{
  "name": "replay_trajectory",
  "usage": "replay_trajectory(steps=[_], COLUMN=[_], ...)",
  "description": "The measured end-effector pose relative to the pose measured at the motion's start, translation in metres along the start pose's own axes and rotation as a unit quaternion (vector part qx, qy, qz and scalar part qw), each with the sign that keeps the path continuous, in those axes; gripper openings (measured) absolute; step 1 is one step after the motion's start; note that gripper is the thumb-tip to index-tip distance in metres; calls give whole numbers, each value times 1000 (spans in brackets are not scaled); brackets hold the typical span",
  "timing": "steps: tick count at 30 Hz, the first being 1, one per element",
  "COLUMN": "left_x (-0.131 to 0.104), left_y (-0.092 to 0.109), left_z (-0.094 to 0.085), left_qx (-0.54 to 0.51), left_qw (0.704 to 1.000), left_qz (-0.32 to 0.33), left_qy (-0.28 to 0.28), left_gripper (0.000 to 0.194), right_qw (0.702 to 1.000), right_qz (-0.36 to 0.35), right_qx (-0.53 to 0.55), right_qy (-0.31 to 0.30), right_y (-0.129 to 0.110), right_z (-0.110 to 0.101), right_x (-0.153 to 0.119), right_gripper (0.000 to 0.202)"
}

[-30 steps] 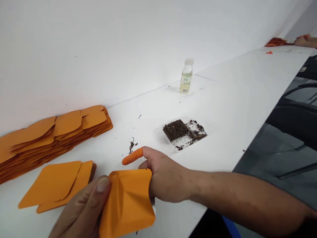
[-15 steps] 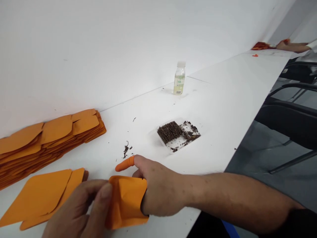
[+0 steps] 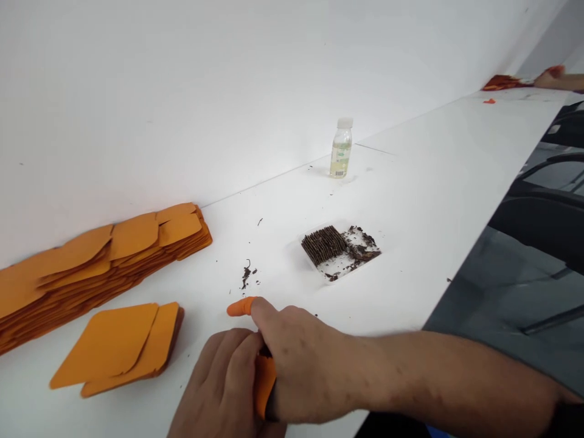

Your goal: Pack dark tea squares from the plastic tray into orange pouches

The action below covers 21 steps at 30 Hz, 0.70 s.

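Observation:
My left hand (image 3: 223, 383) is wrapped over a small orange paper pouch (image 3: 264, 380) and hides most of it. Pressed against it from the right is my right hand (image 3: 314, 368), its lower fingers tucked at the pouch and out of sight. An orange finger cot (image 3: 241, 306) covers one outstretched fingertip of my right hand. To the left of both hands, a few flat orange pouches (image 3: 114, 340) lie in a small pile. Beyond the hands sits a shallow clear tray (image 3: 331, 274) with a row of thin dark brown strips (image 3: 323, 241) and loose dark flakes.
A long stack of orange pouches (image 3: 137, 243) runs along the wall at left. A capped bottle (image 3: 341, 152) of pale yellow liquid stands farther back. Dark crumbs (image 3: 247, 275) dot the white table. Black chairs (image 3: 538, 225) line its right side; another person's hand (image 3: 550, 78) shows far off.
My left hand has moved right, from pinching the pouch's edge to closing over it against my right hand. The view has shifted slightly, so the table things appear farther right.

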State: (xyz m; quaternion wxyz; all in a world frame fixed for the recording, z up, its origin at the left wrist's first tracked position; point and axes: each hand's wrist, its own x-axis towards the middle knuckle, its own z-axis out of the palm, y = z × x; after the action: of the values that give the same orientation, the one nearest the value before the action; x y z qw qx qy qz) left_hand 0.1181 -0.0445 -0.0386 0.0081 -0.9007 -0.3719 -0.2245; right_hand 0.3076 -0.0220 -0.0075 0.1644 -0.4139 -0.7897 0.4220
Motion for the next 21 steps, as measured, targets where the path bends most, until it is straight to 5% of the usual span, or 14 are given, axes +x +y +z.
replay_trajectory(steps=[7, 13, 17, 19, 21], left_x=[-2, 3, 4, 3, 2], left_y=[-1, -6, -9, -10, -9], left_z=[2, 1, 0, 2, 3], left_qx=[-16, -30, -39, -41, -47], left_qw=[998, 994, 991, 990, 990], left_qz=[-49, -89, -122, -123, -120], left_qy=[48, 57, 48, 50, 50], left_gripper=[37, 39, 33, 34, 35], right_qw=[980, 966, 904, 885, 902], right_qz=[39, 4, -92, -59, 22], right_qx=[178, 208, 227, 151, 31], right_qy=[77, 154, 350, 437, 429], right_y=[-4, -1, 5, 13, 23], right_z=[-6, -16, -50, -78, -108], right_x=[-9, -18, -32, -39, -45], right_gripper=[70, 59, 25, 19, 21])
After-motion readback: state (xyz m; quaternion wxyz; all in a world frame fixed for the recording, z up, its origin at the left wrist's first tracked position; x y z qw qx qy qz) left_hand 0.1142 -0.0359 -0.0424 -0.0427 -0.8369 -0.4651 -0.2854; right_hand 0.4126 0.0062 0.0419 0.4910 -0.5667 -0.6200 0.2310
